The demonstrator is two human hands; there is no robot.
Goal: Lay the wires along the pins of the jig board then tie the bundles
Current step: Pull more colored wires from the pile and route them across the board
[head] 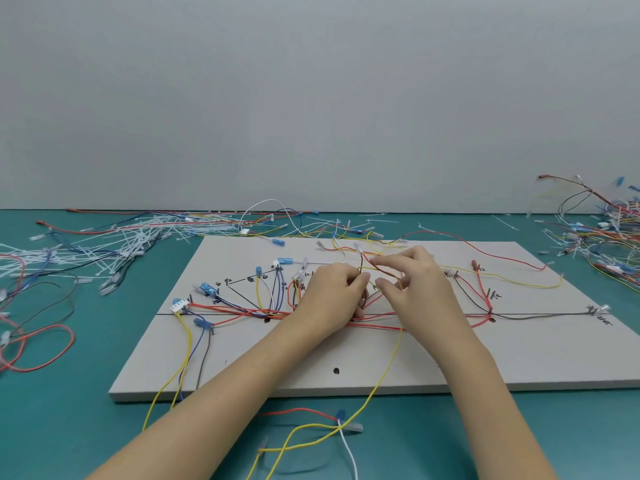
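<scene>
A pale grey jig board [519, 358] lies on the teal table, marked with black lines and small pins. Red, yellow, blue and brown wires run along its middle line as a bundle [242, 311], with blue and white connectors [180, 304] at the left ends. My left hand [332, 296] is over the board's centre, fingers curled around the wires there. My right hand [419, 282] is beside it, thumb and forefinger pinching a brown wire [382, 268] that loops between both hands. A long yellow wire [388, 372] trails off the board's front edge.
White cable ties and loose wires [114, 244] are heaped at the back left. Another tangle of wires [602, 233] sits at the right edge. A red wire loop [45, 348] lies at the left. Yellow, red and white wires [311, 431] lie in front of the board.
</scene>
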